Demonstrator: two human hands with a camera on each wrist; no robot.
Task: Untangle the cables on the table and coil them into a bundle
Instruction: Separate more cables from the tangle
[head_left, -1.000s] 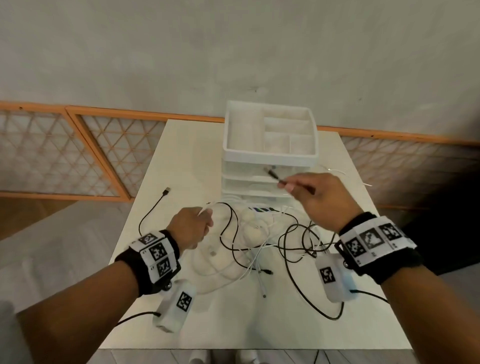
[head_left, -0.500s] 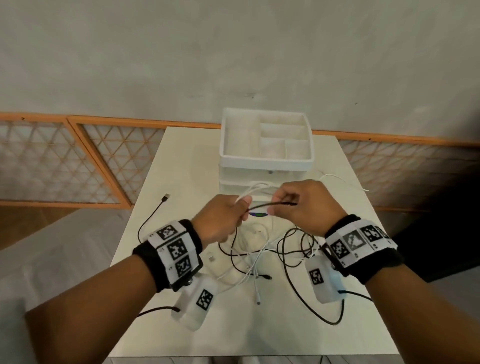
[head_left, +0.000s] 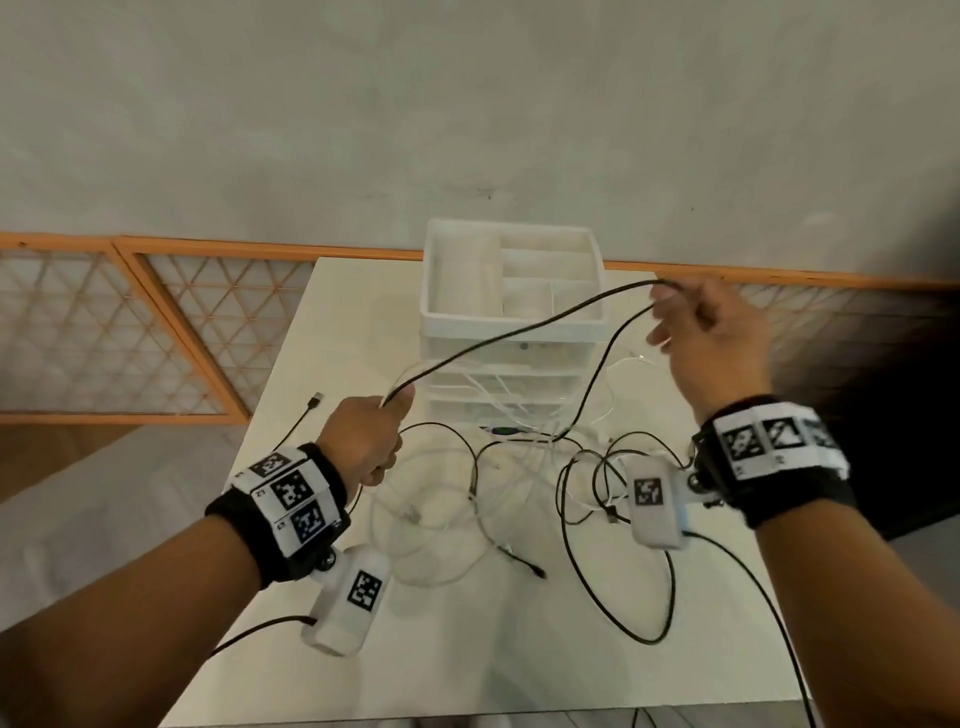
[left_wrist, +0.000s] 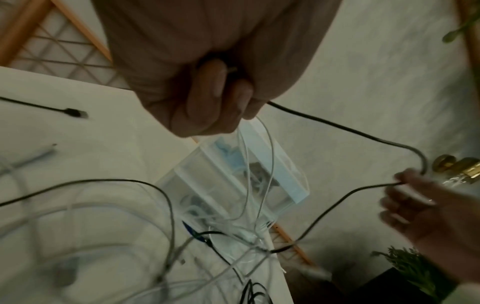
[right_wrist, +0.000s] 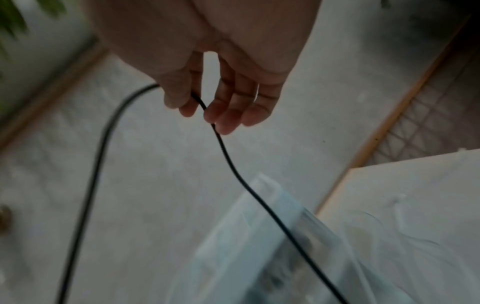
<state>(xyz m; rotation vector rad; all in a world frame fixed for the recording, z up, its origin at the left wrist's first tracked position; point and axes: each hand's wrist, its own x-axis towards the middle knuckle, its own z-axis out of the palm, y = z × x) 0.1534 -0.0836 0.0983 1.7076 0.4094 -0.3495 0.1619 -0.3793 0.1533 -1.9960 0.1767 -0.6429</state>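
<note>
1. The left hand (head_left: 363, 441), at centre-left of the head view, is curled into a fist around a black cable (head_left: 519, 332) and a loop of thin white cable (left_wrist: 262, 164); the left wrist view shows the fingers (left_wrist: 207, 96) folded tight against the palm with both cords emerging beneath them.

2. The right hand (head_left: 711, 338), raised at upper right of the head view, holds the same black cable where it bends back on itself. In the right wrist view the thumb (right_wrist: 179, 96) and forefinger (right_wrist: 221, 102) close lightly on the cord, while the other fingers hang only slightly bent beside them.

3. The black cable runs taut-ish between the two hands, crossing in front of a white drawer organiser (head_left: 514, 291) at the far side of the table (head_left: 467, 649). A second run drops from the right hand into the tangle (head_left: 519, 467) of black and white cables on the table, in the middle of the frame.

4. A black plug end (head_left: 315, 400) lies apart at the table's left edge.

5. Motion blur softens both wrist views; the white cords in the pile merge with the pale tabletop and cannot be told apart individually. The right hand's exact contact point is smeared in the head view.
</note>
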